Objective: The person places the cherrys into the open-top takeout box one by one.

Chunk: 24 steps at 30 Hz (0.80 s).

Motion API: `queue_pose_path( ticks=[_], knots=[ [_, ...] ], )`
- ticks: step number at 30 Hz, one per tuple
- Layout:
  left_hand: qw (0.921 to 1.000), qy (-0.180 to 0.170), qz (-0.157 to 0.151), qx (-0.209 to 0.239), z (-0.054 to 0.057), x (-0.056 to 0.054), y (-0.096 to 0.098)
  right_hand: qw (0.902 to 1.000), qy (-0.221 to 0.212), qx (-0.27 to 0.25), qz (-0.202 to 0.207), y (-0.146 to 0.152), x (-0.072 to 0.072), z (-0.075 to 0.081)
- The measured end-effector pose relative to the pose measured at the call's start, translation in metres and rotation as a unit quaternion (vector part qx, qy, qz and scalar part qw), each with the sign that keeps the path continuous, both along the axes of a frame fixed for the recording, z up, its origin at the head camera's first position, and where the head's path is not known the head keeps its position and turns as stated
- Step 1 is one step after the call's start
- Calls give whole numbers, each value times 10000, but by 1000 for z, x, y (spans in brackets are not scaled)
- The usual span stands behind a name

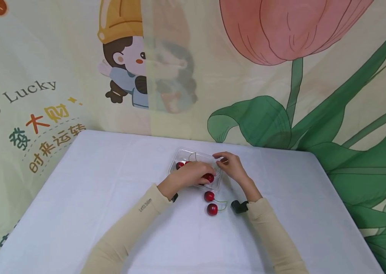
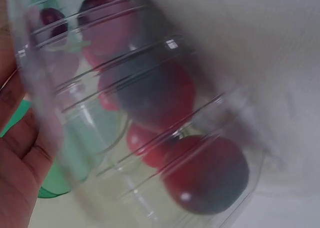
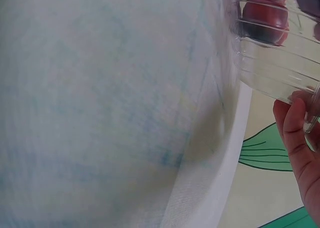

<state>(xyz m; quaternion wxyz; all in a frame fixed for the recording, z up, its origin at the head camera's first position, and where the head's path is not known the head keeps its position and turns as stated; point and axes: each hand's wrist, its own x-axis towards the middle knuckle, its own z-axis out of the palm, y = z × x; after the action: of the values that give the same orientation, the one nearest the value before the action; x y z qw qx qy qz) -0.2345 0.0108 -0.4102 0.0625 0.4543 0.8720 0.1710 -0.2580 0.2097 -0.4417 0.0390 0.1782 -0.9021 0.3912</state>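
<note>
A clear plastic box (image 1: 217, 184) with ribbed walls sits on the table with several dark red cherries (image 1: 180, 165) in it. My left hand (image 1: 193, 173) reaches over the box, its thumb and fingers about a cherry (image 1: 208, 177) at the box's right half. The left wrist view shows cherries (image 2: 206, 174) through the wall, blurred, and part of the left hand (image 2: 20, 160) at the edge. My right hand (image 1: 233, 166) pinches the box's right rim; its fingers (image 3: 296, 133) lie along the rim in the right wrist view.
Two cherries (image 1: 212, 209) joined by green stems lie on the white-covered table (image 1: 165, 236) in front of the box. Behind the table hangs a printed cloth (image 1: 193, 121) with a tulip and a cartoon figure. Black wrist camera (image 1: 239, 206) shows below the right hand.
</note>
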Motion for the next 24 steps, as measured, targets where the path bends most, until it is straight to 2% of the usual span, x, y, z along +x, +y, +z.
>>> queue_pose_path(
  ticks=[3, 10, 18, 21, 24],
  knots=[
    [9999, 9, 56, -146, -5, -2, 2, 10000, -25, 12, -6, 0, 1, 0],
    [9976, 495, 127, -459, -16, -4, 5, 10000, -35, -17, 62, -1, -1, 0],
    [9978, 282, 10, -605, -17, -4, 9, 9999, -50, 35, 107, 0, 0, 0],
    [9974, 315, 55, -651, -17, -3, 9, 9999, -26, 20, 113, -1, 0, 0],
    [9964, 492, 115, -677, -17, -2, 8, 9999, 15, 25, 116, -1, 0, -1]
  ],
)
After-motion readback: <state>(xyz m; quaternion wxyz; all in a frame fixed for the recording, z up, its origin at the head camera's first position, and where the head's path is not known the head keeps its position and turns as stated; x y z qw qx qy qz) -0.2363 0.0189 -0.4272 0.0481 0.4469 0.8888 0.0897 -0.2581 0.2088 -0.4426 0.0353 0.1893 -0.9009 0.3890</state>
